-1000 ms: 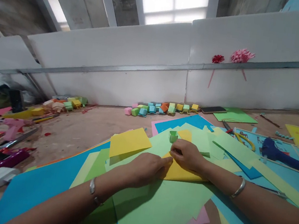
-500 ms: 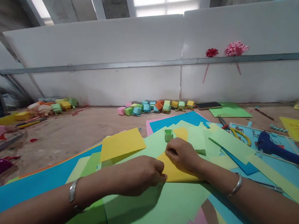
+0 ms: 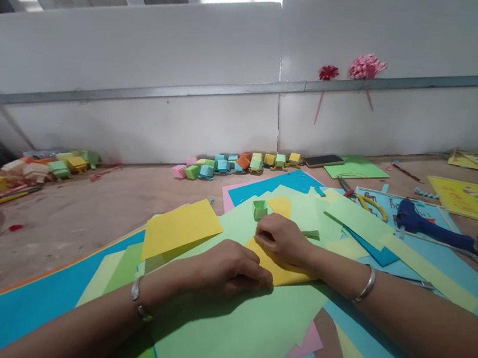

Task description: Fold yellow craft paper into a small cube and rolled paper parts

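Note:
A folded sheet of yellow paper (image 3: 290, 276) lies on light green sheets (image 3: 236, 337) in front of me. My left hand (image 3: 238, 270) is closed, its fingers together on the near left edge of the yellow paper. My right hand (image 3: 281, 240), curled into a loose fist, presses on top of the same paper; its fingertips are hidden. Just beyond the right hand stands a small green paper box (image 3: 260, 209). Another folded yellow sheet (image 3: 182, 227) lies to the left of my hands.
Small folded paper pieces (image 3: 222, 166) line the wall, beside a phone (image 3: 324, 161). At right are scissors (image 3: 371, 207), a blue glue gun (image 3: 430, 228) and a printed yellow sheet (image 3: 474, 201). Blue paper (image 3: 43, 294) spreads at left. Paper flowers (image 3: 368, 68) hang on the wall rail.
My left fingers have stretched out a little and slid right along the paper's near edge. My right hand stays on the paper. The view has shifted to the right.

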A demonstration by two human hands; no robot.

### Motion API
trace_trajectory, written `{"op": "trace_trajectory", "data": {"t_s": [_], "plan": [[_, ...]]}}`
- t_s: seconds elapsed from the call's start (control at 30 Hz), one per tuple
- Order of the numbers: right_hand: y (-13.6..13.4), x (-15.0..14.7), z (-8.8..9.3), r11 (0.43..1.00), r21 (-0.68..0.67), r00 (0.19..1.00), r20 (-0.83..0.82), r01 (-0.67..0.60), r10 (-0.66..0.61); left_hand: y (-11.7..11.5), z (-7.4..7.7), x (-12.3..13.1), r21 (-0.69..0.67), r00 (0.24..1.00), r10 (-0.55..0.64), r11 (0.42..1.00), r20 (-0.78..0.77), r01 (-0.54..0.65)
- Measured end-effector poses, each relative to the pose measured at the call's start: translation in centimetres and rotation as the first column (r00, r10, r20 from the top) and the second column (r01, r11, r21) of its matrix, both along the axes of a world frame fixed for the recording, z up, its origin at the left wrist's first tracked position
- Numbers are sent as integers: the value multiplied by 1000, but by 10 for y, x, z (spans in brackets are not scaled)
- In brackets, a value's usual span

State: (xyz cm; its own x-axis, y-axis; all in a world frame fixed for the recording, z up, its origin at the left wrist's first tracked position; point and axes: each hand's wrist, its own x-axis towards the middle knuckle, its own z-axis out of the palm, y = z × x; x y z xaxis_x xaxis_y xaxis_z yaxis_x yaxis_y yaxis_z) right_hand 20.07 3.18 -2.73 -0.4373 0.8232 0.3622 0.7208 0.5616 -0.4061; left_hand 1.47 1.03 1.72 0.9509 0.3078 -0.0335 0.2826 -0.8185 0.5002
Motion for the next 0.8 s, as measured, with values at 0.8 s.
{"op": "trace_trajectory", "data": {"t_s": [0.8], "plan": [[5, 3, 5, 996, -84, 987, 155, -34, 47, 2, -14, 39, 97, 996, -45, 995, 76, 38]]}}
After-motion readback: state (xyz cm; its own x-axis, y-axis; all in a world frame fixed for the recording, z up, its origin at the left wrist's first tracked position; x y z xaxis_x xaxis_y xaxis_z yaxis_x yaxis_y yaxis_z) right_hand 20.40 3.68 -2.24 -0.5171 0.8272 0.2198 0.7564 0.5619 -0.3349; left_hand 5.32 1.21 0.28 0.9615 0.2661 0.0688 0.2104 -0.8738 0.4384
